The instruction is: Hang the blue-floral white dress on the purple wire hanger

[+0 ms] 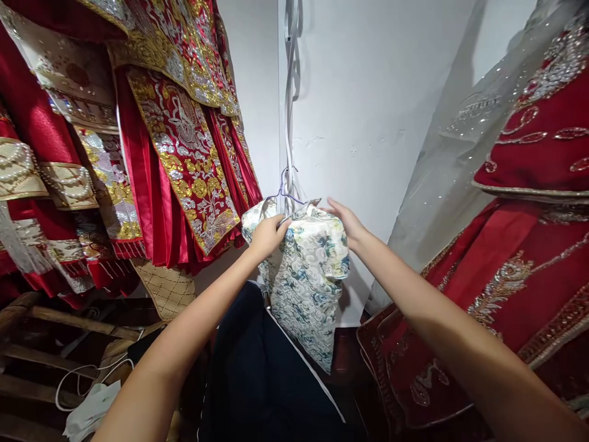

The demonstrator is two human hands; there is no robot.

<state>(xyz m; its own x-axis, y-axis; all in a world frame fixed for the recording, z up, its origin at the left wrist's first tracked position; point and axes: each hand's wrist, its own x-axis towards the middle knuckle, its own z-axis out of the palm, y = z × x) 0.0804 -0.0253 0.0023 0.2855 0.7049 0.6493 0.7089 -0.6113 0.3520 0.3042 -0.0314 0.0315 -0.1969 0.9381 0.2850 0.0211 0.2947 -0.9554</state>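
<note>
A cream short-sleeved garment (304, 288) with a blue and green swirl pattern hangs in front of me at the wall corner. Its shoulders sit around a thin purple hanger (282, 189), close to a white strap (289, 116) hanging down the wall. My left hand (269, 238) is closed on the garment near the collar, thumb on top. At the other shoulder, my right hand (346, 222) grips the cloth from the side, its index finger stretched along the top edge. The rest of its fingers are partly hidden behind the fabric.
Red and gold embroidered robes (184, 141) hang on the left. To the right are a beaded red dress (515, 245) and a clear sparkling cover (442, 153). A wooden rack (59, 325) stands low left, near a white cord and cloth (92, 408). Dark fabric (267, 374) lies below.
</note>
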